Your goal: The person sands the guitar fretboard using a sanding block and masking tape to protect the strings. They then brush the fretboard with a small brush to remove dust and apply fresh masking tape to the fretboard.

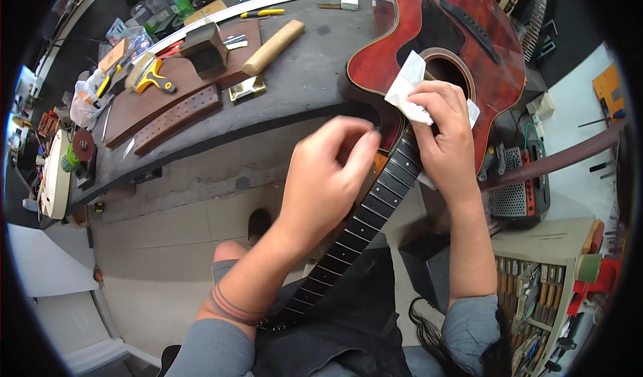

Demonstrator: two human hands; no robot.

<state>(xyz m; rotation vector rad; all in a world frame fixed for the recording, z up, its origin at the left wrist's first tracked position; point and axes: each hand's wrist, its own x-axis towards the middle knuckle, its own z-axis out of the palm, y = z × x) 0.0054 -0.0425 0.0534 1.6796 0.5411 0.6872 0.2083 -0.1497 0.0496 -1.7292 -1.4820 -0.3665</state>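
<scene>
A red acoustic guitar (494,109) rests at the bench's edge, its dark fretboard (364,222) running diagonally toward me. My right hand (442,129) grips a crumpled white cloth (406,89) over the guitar by the soundhole and upper end of the neck. My left hand (331,169) is closed above the fretboard, to the left of the right hand, fingers curled toward the thumb; whatever it may hold is hidden. The headstock end lies low in the view, partly behind my left forearm.
A dark bench (308,55) carries a wooden bar (274,45), a yellow-handled brush (155,75), a perforated wooden block (177,117) and a small brass box (246,89). A metal mesh unit (507,197) and a tool cabinet (542,233) stand right. My knee is below left.
</scene>
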